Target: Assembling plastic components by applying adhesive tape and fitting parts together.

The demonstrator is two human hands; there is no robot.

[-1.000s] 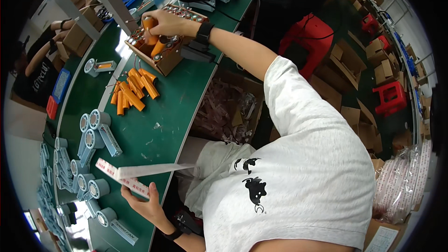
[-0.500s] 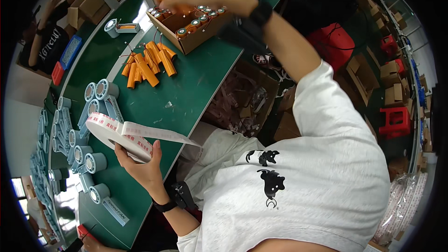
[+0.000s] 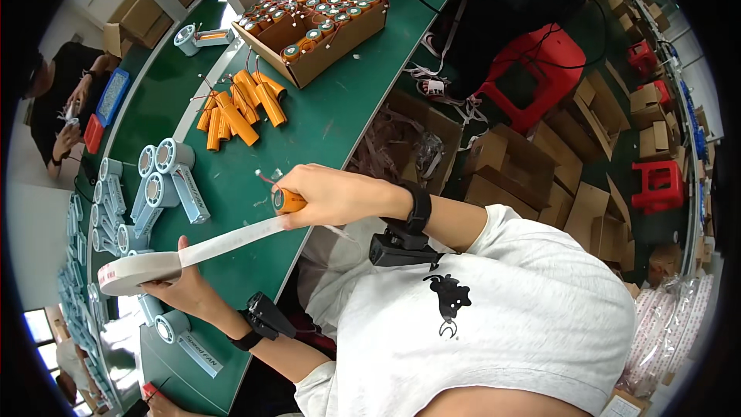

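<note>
Though outside the carton of cells, right grip around orange cell, left grip on tape roll

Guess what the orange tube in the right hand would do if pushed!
Laid on its side, the orange tube would probably roll, because it looks round. Its thin wire looks bendy, so it might flop and slow the rolling. Its outside looks smooth, so it could be a bit slippery.
</note>
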